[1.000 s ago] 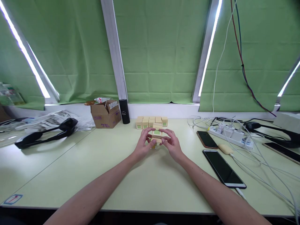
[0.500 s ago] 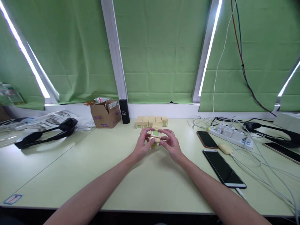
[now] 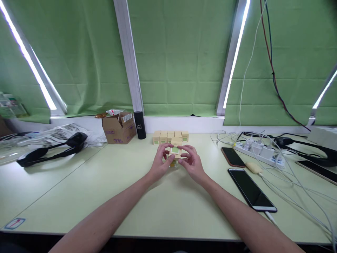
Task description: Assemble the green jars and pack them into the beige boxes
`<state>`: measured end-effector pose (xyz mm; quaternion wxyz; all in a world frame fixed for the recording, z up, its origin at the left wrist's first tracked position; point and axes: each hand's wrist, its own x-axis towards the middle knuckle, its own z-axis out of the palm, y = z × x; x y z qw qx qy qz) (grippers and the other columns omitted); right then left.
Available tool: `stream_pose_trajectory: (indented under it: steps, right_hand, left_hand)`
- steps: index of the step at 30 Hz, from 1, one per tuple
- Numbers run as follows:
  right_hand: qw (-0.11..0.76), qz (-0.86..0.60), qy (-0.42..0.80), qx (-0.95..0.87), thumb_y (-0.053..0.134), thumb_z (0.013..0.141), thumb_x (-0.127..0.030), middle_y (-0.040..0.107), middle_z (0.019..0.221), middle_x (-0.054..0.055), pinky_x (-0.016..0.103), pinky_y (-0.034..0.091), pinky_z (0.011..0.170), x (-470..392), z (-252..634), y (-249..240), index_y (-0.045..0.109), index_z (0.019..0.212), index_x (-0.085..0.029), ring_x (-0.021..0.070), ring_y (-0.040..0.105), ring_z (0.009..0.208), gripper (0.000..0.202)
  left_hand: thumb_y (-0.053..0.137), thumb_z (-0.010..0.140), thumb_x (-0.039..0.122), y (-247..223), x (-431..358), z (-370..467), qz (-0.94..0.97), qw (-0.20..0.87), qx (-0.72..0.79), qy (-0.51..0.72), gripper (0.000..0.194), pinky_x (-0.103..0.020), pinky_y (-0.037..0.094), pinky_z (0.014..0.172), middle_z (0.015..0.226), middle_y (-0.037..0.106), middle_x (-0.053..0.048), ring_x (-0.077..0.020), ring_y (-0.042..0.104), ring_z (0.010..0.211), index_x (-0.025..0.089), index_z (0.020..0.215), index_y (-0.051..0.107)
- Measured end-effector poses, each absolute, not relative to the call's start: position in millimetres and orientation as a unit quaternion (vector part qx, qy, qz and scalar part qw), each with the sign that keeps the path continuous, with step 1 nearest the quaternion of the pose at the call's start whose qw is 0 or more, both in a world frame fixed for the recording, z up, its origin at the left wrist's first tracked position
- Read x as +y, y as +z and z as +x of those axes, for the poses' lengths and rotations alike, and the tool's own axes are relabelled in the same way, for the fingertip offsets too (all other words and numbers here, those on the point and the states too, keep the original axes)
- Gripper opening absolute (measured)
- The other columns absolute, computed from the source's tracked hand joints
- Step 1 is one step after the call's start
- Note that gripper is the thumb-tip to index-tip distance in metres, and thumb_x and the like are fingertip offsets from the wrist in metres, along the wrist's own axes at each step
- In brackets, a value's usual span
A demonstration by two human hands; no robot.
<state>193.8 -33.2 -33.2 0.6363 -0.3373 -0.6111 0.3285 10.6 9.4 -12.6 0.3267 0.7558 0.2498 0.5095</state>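
Between both hands is a small tan box (image 3: 175, 150) with a green window and an open flap at its top. My left hand (image 3: 161, 161) grips the box's left side, fingers bent and thumb at the lower front. From the right, my right hand (image 3: 193, 162) pinches the same box with its thumb low and fingers on the upper edge. Just below the box a small clear, yellowish item (image 3: 173, 164) shows in part; its kind is hard to make out. Behind the hands stands a row of several similar small boxes (image 3: 163, 136).
A brown cardboard box (image 3: 118, 130) and a black cylinder (image 3: 139, 125) stand at the back left. Black straps (image 3: 52, 150) lie farther left. To the right are two phones (image 3: 251, 189), a power strip (image 3: 259, 151) and tangled white cables (image 3: 295, 181).
Both hands stay on the small box. My right thumb has shifted slightly left along its lower edge; otherwise little differs.
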Motion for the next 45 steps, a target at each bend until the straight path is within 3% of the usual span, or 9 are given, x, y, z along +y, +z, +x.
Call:
stream_pose_trajectory:
  steps: [7, 20, 25, 31, 35, 38, 40, 45]
  right_hand:
    - [0.641, -0.341, 0.317, -0.61, 0.078, 0.086, -0.052, 0.043, 0.137, 0.008, 0.044, 0.064, 0.089, -33, 193, -33, 0.067, 0.13, -0.036, 0.0202, 0.07, 0.098, 0.048]
    - [0.647, -0.344, 0.314, -0.605, 0.074, 0.09, -0.051, 0.043, 0.133, 0.007, 0.04, 0.065, 0.085, -32, 191, -32, 0.07, 0.127, -0.034, 0.0146, 0.069, 0.088, 0.041]
    - [0.642, -0.351, 0.306, -0.609, 0.071, 0.092, -0.052, 0.043, 0.133, 0.007, 0.04, 0.065, 0.085, -30, 191, -32, 0.07, 0.126, -0.035, 0.0155, 0.069, 0.089, 0.038]
    - [0.642, -0.346, 0.301, -0.614, 0.072, 0.093, -0.048, 0.036, 0.148, 0.007, 0.044, 0.058, 0.105, -35, 190, -30, 0.067, 0.133, -0.037, 0.0177, 0.07, 0.103, 0.042]
    - [0.633, -0.338, 0.3, -0.629, 0.072, 0.093, -0.046, 0.026, 0.163, 0.007, 0.046, 0.05, 0.115, -38, 189, -28, 0.061, 0.141, -0.037, 0.0242, 0.065, 0.123, 0.05]
    - [0.619, -0.334, 0.28, -0.653, 0.07, 0.095, -0.043, 0.029, 0.167, 0.005, 0.049, 0.042, 0.122, -41, 187, -26, 0.053, 0.149, -0.039, 0.03, 0.041, 0.15, 0.057]
    - [0.615, -0.325, 0.266, -0.667, 0.068, 0.096, -0.04, 0.033, 0.167, 0.003, 0.051, 0.034, 0.126, -44, 186, -25, 0.042, 0.156, -0.04, 0.0285, 0.03, 0.156, 0.065]
    - [0.607, -0.298, 0.238, -0.697, 0.064, 0.098, -0.036, 0.034, 0.168, 0.004, 0.051, 0.027, 0.13, -52, 181, -22, 0.024, 0.162, -0.038, 0.0249, 0.036, 0.154, 0.076]
  left_hand:
    - [0.068, 0.093, 0.048, -12, 9, 7, 0.768, 0.315, 0.229, 0.508, 0.043, -0.033, 0.048, 0.08, 0.137, 0.052, -0.01, -0.0198, 0.059, 0.096, 0.028, 0.129, 0.058]
    - [0.067, 0.094, 0.04, -14, 12, 13, 0.767, 0.254, 0.249, 0.535, 0.031, -0.034, 0.049, 0.078, 0.137, 0.053, -0.012, -0.0173, 0.062, 0.091, 0.025, 0.121, 0.061]
    - [0.068, 0.094, 0.036, -15, 12, 14, 0.769, 0.215, 0.256, 0.545, 0.027, -0.036, 0.053, 0.082, 0.134, 0.053, -0.013, -0.0233, 0.062, 0.108, 0.024, 0.118, 0.062]
    - [0.064, 0.097, 0.033, -12, 7, 12, 0.793, 0.142, 0.241, 0.541, 0.032, -0.049, 0.052, 0.105, 0.133, 0.054, -0.014, -0.0309, 0.047, 0.138, 0.025, 0.128, 0.059]
    - [0.059, 0.099, 0.031, -11, 5, 10, 0.806, 0.07, 0.262, 0.526, 0.039, -0.055, 0.044, 0.114, 0.141, 0.049, -0.015, -0.0313, 0.046, 0.139, 0.026, 0.138, 0.057]
    - [0.058, 0.099, 0.032, -13, 5, 10, 0.801, 0.026, 0.287, 0.525, 0.044, -0.057, 0.042, 0.114, 0.142, 0.048, -0.015, -0.0325, 0.045, 0.138, 0.027, 0.143, 0.056]
    - [0.056, 0.099, 0.033, -14, 7, 10, 0.794, 0.016, 0.3, 0.528, 0.046, -0.057, 0.042, 0.113, 0.14, 0.051, -0.015, -0.0322, 0.045, 0.135, 0.026, 0.145, 0.055]
    - [0.055, 0.1, 0.039, -18, 16, 10, 0.767, 0.074, 0.327, 0.548, 0.043, -0.056, 0.039, 0.115, 0.132, 0.059, -0.014, -0.0313, 0.049, 0.133, 0.025, 0.141, 0.059]
